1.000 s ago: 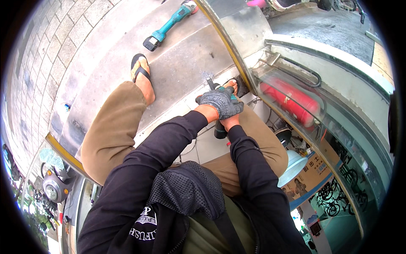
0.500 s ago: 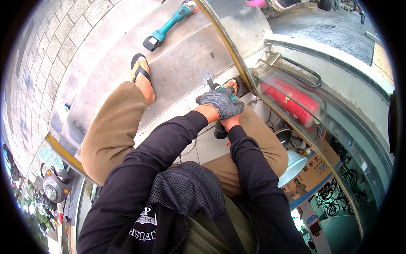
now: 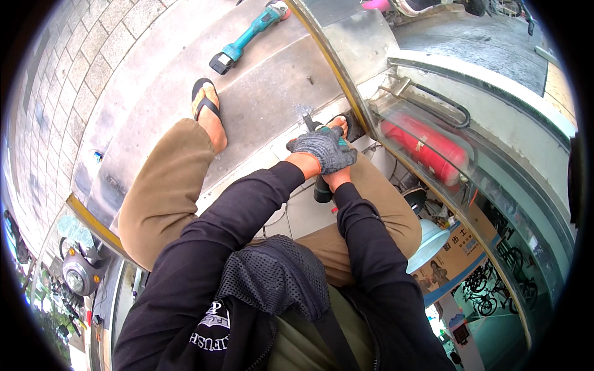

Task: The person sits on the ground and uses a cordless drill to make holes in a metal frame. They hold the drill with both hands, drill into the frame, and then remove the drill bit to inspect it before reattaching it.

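Observation:
A cordless power tool (image 3: 321,191), black with teal parts, is held between my two hands at the edge of the metal step. My left hand (image 3: 322,148), in a grey knit glove, is closed over its upper body. My right hand (image 3: 343,162) comes in from the right beneath the left one and is wrapped round the tool; the left glove hides most of its fingers. The tool's narrow front end points at the step edge (image 3: 272,143), beside my right foot (image 3: 338,125). Grey debris lies on the metal by that end.
A teal angle grinder (image 3: 250,37) lies on the metal ramp, and a small bolt-like piece (image 3: 310,80) is nearer. Yellow-edged glass doors (image 3: 331,52) flank me. On the right are a red fire extinguisher (image 3: 427,148), a cardboard box (image 3: 458,253) and loose cables.

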Tool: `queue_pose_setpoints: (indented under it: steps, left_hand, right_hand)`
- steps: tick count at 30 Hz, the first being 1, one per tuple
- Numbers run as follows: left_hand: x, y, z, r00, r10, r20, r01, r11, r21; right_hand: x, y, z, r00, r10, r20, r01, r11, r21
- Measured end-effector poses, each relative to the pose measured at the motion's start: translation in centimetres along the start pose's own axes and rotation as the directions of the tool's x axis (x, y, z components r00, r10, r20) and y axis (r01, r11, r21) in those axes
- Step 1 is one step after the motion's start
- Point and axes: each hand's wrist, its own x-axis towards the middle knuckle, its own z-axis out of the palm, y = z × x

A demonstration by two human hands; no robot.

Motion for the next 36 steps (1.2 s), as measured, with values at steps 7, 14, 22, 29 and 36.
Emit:
queue_pose_setpoints:
  steps: [7,14,22,29,36]
  left_hand:
    - [0.2,-0.3,0.4,1.000,0.009,-0.025,-0.009,1.000,-0.003]
    - [0.1,0.1,-0.1,1.000,0.003,0.000,-0.003,1.000,0.003]
    - [-0.7,0.3,-0.4,0.997,0.030,-0.066,-0.029,1.000,0.010]
    - [-0.8,0.2,-0.4,0.999,0.024,-0.046,-0.025,0.999,-0.021]
    - [-0.4,-0.3,-0.1,0.997,0.036,-0.064,-0.038,0.999,-0.031]
  right_hand:
    - [0.2,-0.1,-0.2,0.991,0.064,0.115,-0.056,0.996,-0.070]
    - [-0.2,-0.8,-0.3,1.000,0.021,-0.017,-0.020,0.998,0.059]
    - [-0.2,-1.2,-0.8,0.991,0.081,0.102,-0.078,0.996,-0.030]
    - [-0.6,-1.4,-0.7,1.000,0.007,-0.012,-0.007,1.000,0.022]
    - [-0.7,-0.2,-0.6,1.000,0.030,-0.001,-0.030,0.998,0.059]
